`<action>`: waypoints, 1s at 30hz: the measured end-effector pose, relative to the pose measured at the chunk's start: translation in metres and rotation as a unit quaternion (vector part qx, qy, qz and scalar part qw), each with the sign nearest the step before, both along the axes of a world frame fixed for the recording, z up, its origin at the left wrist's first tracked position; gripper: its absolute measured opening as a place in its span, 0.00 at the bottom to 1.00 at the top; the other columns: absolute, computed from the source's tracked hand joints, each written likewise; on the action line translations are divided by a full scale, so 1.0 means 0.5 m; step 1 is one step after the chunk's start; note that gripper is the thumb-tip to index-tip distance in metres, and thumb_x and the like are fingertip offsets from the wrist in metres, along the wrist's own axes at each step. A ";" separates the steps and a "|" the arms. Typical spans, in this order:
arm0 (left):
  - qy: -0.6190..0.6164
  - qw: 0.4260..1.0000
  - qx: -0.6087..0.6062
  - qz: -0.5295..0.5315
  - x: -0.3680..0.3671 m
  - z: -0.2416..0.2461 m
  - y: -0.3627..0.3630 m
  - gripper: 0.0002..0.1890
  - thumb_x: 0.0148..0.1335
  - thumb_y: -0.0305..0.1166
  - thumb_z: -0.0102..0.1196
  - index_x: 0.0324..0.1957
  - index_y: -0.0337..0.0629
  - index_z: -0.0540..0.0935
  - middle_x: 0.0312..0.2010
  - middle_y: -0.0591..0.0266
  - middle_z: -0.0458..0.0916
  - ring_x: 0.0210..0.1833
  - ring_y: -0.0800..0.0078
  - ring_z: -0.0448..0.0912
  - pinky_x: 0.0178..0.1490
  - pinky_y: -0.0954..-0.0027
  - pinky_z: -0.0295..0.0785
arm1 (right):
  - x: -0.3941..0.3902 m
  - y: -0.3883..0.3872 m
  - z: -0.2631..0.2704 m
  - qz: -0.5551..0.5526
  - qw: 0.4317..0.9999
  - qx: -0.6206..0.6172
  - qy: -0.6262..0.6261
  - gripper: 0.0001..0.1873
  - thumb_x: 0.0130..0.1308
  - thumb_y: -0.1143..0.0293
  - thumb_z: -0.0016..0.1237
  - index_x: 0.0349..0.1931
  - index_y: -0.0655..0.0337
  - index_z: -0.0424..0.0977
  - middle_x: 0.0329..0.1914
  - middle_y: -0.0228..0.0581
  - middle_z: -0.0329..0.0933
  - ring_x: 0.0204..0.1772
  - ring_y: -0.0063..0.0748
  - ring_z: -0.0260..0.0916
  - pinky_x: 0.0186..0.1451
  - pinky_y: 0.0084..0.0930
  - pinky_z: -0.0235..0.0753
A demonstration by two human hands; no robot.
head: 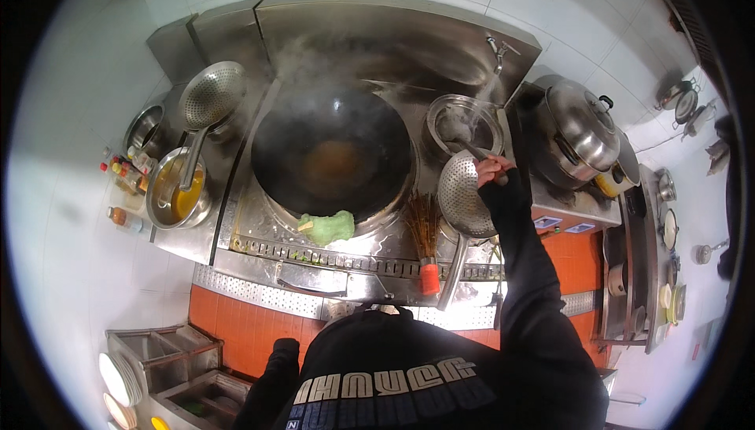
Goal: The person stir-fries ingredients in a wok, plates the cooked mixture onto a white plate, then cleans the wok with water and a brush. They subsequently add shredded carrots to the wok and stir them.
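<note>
My right hand [494,170] is closed around the handle of a ladle [469,146]. The ladle's lower end reaches into a round metal pot [433,129] at the back right of the stove, where water runs in from a wall tap [498,55]. Beneath my right hand lies a perforated metal strainer [463,197], its handle pointing towards me. A large black wok [330,117] steams on the burner, with a little brownish liquid at its bottom. By its front rim sits a green cloth [327,228]. My left hand is out of view; only its dark sleeve shows, low beside my body.
A bamboo wok brush [424,229] with a red handle lies right of the wok. At left are a second strainer [213,95], a bowl of yellow liquid [153,197] and several bottles [124,173]. A large lidded pot [581,129] stands at right.
</note>
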State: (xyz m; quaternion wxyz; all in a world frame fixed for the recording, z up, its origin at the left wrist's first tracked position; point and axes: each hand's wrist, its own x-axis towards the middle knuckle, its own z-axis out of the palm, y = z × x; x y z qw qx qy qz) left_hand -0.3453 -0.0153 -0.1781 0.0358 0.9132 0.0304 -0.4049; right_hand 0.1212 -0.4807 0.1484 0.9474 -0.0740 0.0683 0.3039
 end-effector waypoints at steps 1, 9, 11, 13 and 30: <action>0.019 0.999 0.009 -0.026 0.001 0.004 -0.009 0.09 0.46 0.38 0.56 0.30 0.49 0.82 0.32 0.58 0.82 0.38 0.58 0.80 0.38 0.58 0.73 | -0.019 0.016 0.011 0.011 1.000 0.026 0.009 0.10 0.62 0.74 0.41 0.40 0.73 0.63 0.23 0.29 0.65 0.26 0.21 0.67 0.31 0.19 0.67; 0.017 0.990 -0.038 -0.137 0.003 -0.033 0.020 0.09 0.47 0.41 0.53 0.25 0.50 0.82 0.27 0.57 0.81 0.33 0.57 0.80 0.32 0.56 0.72 | -0.153 0.033 0.096 0.079 0.995 0.064 -0.022 0.19 0.64 0.71 0.36 0.53 0.73 0.58 0.24 0.25 0.62 0.22 0.18 0.64 0.29 0.19 0.64; -0.008 0.993 -0.016 -0.121 0.009 -0.062 0.041 0.07 0.46 0.38 0.55 0.25 0.51 0.82 0.27 0.57 0.81 0.34 0.57 0.80 0.33 0.56 0.72 | -0.184 0.032 0.111 0.110 0.991 0.061 -0.048 0.20 0.64 0.71 0.36 0.55 0.71 0.57 0.25 0.25 0.62 0.23 0.17 0.64 0.29 0.19 0.64; -0.055 0.991 -0.014 -0.123 0.023 -0.085 0.059 0.06 0.46 0.37 0.55 0.25 0.51 0.82 0.26 0.58 0.81 0.34 0.57 0.79 0.33 0.56 0.72 | -0.215 0.032 0.120 0.141 0.987 0.055 -0.048 0.21 0.64 0.71 0.35 0.58 0.67 0.56 0.24 0.23 0.60 0.22 0.16 0.63 0.27 0.19 0.62; -0.061 0.988 -0.059 -0.129 0.062 -0.022 0.039 0.06 0.49 0.35 0.52 0.25 0.49 0.82 0.28 0.59 0.81 0.35 0.59 0.79 0.35 0.59 0.73 | -0.474 -0.055 -0.073 -0.014 0.800 -0.594 -0.082 0.22 0.55 0.84 0.40 0.51 0.59 0.58 0.13 0.32 0.60 0.09 0.25 0.57 0.12 0.19 0.59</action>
